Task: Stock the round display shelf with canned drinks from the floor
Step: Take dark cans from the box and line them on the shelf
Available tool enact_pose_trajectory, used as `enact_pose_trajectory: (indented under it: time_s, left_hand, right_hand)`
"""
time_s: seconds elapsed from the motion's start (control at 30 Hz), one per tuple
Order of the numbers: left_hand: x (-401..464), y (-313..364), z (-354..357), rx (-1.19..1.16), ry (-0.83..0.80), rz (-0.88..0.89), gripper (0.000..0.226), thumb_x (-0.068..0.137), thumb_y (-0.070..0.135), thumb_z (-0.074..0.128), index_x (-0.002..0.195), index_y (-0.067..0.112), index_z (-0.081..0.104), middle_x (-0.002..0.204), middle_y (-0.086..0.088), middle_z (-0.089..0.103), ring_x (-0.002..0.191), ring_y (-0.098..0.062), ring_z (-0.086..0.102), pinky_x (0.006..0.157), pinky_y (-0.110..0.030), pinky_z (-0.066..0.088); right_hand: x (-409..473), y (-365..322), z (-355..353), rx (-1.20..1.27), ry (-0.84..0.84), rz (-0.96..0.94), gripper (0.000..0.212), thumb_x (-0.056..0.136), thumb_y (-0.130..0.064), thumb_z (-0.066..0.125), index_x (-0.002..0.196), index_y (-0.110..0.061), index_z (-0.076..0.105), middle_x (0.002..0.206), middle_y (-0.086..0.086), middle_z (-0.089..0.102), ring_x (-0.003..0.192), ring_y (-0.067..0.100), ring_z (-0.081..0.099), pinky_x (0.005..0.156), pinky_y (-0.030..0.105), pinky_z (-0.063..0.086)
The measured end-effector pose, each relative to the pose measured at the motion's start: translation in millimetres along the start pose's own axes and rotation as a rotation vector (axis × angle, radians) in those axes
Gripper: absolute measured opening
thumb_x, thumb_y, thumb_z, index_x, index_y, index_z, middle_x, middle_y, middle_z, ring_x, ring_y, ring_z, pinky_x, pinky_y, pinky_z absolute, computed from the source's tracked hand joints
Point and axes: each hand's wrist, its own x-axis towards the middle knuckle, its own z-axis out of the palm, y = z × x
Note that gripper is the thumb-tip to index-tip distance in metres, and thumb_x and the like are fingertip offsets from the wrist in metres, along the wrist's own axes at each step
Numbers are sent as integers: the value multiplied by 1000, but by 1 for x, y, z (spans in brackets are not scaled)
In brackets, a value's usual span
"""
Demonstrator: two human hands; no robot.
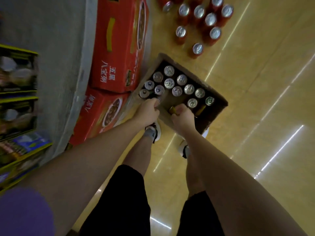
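Observation:
An open cardboard box (219,101) stands on the floor below me, holding several upright cans with silver tops (177,91). My left hand (147,111) reaches into the box's near left corner, its fingers curled round a can (158,100). My right hand (183,117) is in the near middle of the box and grips a can with a gold-coloured side (173,109). The grey round display shelf (68,68) curves along the left.
Two red cartons (115,48) lie at the shelf's base, beside the box. Several red cans (210,21) stand loose on the glossy tan floor beyond it. Yellow-edged shelves with goods (17,99) are at far left. My feet stand just behind the box.

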Motion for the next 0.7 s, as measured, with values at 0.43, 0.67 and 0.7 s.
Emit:
enact_pose_trajectory:
  time_s: [0.43,0.67,0.7]
  left_hand:
    - [151,-97,48,-144,139,-95,34,93,0,50,125,8,54,126,-9,58,109,-25,57,89,-33,47]
    - [187,-113,71,-174,245,-112,36,90,1,53,122,16,56,119,-5,62,104,-24,60,89,-41,53]
    - [188,-114,72,-169,252,-110,36,89,1,53,122,17,56,119,-5,62,103,-24,60,88,-42,53]
  right_hand:
    - [160,6,125,77,51,45,43,87,-8,60,128,-17,49,129,11,49,105,27,57,79,28,43]
    - [212,11,161,-28,31,-8,82,88,-15,63,152,-35,16,134,19,49,112,35,56,83,37,45]
    - [217,8,162,-68,54,-15,75,88,-15,61,149,-34,21,132,18,51,112,36,56,80,37,45]
